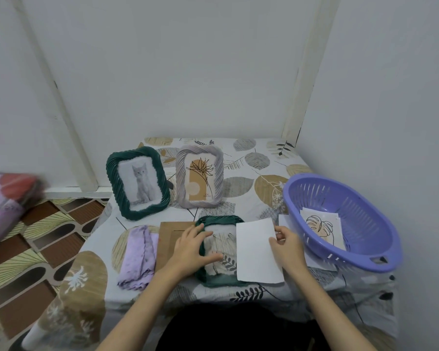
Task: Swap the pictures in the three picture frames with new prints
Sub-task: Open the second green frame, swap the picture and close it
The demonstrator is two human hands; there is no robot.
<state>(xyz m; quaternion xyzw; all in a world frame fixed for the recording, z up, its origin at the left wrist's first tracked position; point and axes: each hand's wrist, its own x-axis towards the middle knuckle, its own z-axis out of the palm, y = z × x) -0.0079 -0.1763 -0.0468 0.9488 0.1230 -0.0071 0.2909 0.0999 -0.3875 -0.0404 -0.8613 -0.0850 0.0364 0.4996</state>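
White paper print (259, 252), thin and floppy, lies half over the face-down dark green ribbed frame (219, 250) at the table's near edge. Your right hand (287, 245) pinches its right edge; keep to the edges, it likely creases. Left hand (192, 248) presses flat, fingers spread, on the frame.

On the leaf-patterned tabletop (241, 171) a dark green frame (219, 279) lies flat; the left hand (192, 249) rests on its left edge, while the right hand (287, 245) pinches a white print (257, 252) lying over its right side. Behind stand a green frame with a cat picture (138, 182) and a grey frame with a plant drawing (200, 176). A purple basket (345, 221) holding prints sits at right, a lilac cloth (137, 257) and brown backing board (169, 239) at left.
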